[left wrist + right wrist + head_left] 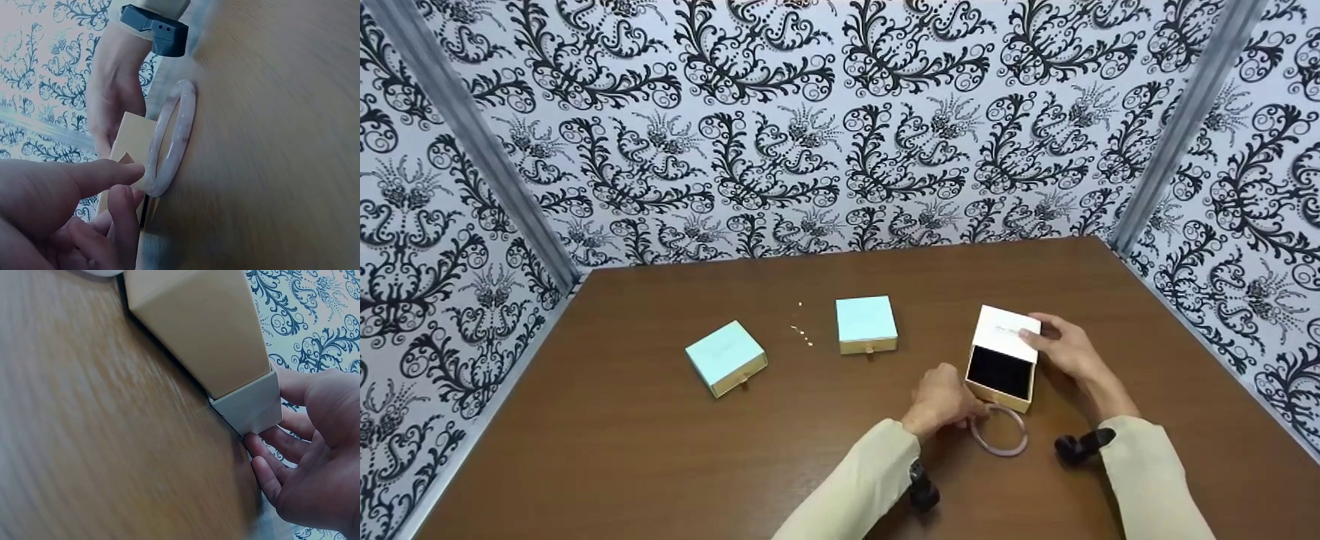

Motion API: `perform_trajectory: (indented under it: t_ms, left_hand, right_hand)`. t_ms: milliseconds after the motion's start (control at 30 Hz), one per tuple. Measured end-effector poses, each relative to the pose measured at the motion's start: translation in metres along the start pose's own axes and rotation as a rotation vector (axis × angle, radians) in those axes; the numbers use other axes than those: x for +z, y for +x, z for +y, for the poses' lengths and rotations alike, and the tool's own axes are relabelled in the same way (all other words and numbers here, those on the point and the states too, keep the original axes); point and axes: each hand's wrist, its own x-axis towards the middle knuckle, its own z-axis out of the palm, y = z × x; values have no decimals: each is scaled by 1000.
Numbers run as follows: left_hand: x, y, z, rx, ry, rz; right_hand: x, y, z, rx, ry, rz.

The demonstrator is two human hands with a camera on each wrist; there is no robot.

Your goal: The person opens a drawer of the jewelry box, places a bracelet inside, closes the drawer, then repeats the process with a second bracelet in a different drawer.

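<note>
A pale pinkish bangle (1000, 454) is at the front of a jewelry box, on or just above the table. My left hand (945, 399) pinches the bangle's near-left edge between thumb and fingertips; the left wrist view shows the thumb tip against the bangle (180, 132). The box has a white sleeve (1003, 330) and a gold drawer (997, 397), slid partway out to show a black lining. My right hand (1069, 349) grips the sleeve, thumb on top and fingers along its far side. In the right wrist view those fingers curl around the sleeve's end (250, 405).
Two closed mint boxes with gold drawer fronts stand on the brown table (660, 450): one mint box (726, 352) at left, another mint box (867, 321) near the middle. Small pale bits (802, 335) lie between them. Patterned walls (810, 150) enclose the table's back and sides.
</note>
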Motion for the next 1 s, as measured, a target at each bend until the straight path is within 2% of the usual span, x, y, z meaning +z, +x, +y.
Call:
perform_trajectory:
  t_ms: [133,367,633,1000]
  left_hand:
    - [1,0,-1,-2,54,13]
    - [5,0,-3,-1,-44,-10]
    - [8,-2,-3,25,-30,32]
    - [8,-3,-2,63,-78,52]
  right_hand:
    - [0,0,-1,-1,14,0]
    - [-2,0,1,39,34,-59]
    - [-1,-1,0,42,37,-39]
    - [0,0,-1,37,31,-33]
